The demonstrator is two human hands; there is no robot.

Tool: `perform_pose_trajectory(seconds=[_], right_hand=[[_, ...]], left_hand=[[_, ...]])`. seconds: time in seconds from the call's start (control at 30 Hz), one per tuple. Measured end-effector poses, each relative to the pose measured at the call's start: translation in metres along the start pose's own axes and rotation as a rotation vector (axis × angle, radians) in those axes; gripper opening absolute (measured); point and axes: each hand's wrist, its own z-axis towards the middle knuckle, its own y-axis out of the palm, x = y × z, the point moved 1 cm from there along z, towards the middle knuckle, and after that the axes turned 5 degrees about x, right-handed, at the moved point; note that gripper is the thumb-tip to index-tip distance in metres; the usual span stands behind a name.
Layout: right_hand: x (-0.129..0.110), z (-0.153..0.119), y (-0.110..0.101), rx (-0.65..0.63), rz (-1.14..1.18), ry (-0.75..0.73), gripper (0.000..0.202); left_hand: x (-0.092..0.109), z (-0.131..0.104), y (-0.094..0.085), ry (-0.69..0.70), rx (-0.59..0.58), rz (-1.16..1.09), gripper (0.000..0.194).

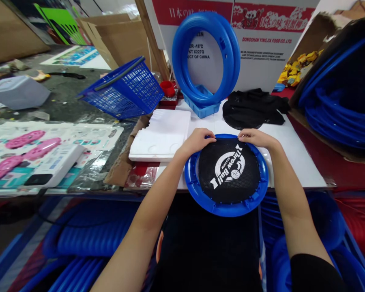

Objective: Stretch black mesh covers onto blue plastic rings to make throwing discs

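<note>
A blue plastic ring (pixel 226 210) lies at the table's front edge with a black mesh disc (pixel 207 166) inside it, printed "Throw Ball" in white. My left hand (pixel 199 140) pinches the mesh's far edge at the upper left of the ring. At the upper right, my right hand (pixel 255 137) has its fingers closed on the same far edge. Behind them, blue rings (pixel 182 61) stand upright in a light blue tray (pixel 202 110). A pile of black mesh discs (pixel 252 107) rests at the back right.
White foam (pixel 164 134) and a tilted blue basket (pixel 124 91) are to the left. An open box of blue rings (pixel 337 117) stands at the right. A printed carton (pixel 261 44) rises behind. More blue rings (pixel 88 235) sit below the table.
</note>
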Motion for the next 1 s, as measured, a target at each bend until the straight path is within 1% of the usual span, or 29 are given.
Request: perform_pose_trajectory(seconds=[0.23, 0.37, 0.5, 0.6, 0.67, 0.73, 0.8, 0.87, 1.0], right_hand=[[-0.005, 0.0, 0.004, -0.013, -0.016, -0.008, 0.045], [-0.007, 0.001, 0.005, 0.0, -0.078, 0.017, 0.039], [-0.011, 0.0, 0.005, 0.011, -0.225, 0.047, 0.028], [-0.011, -0.001, 0.005, 0.017, -0.245, 0.044, 0.026], [-0.01, -0.001, 0.005, 0.023, -0.243, 0.044, 0.024], [-0.007, -0.001, 0.004, 0.032, -0.246, 0.054, 0.022], [-0.005, -0.002, 0.003, 0.047, -0.249, 0.055, 0.021], [-0.006, -0.002, 0.004, 0.074, -0.241, 0.012, 0.021], [-0.02, -0.002, 0.015, 0.142, -0.187, -0.228, 0.025]], left_hand=[[-0.005, 0.0, 0.002, -0.046, 0.007, -0.046, 0.014], [-0.006, 0.0, 0.003, -0.057, 0.0, -0.055, 0.012], [-0.002, 0.001, 0.0, -0.012, -0.065, -0.086, 0.01], [0.0, 0.0, -0.005, 0.038, -0.148, -0.096, 0.01], [-0.002, -0.001, -0.008, 0.065, -0.18, -0.1, 0.009], [-0.003, -0.002, -0.011, 0.069, -0.181, -0.089, 0.008], [-0.004, -0.002, -0.013, 0.044, -0.163, -0.065, 0.007], [-0.004, -0.003, -0.014, 0.017, -0.141, -0.039, 0.008], [0.0, -0.003, -0.012, -0.011, -0.107, -0.019, 0.012]])
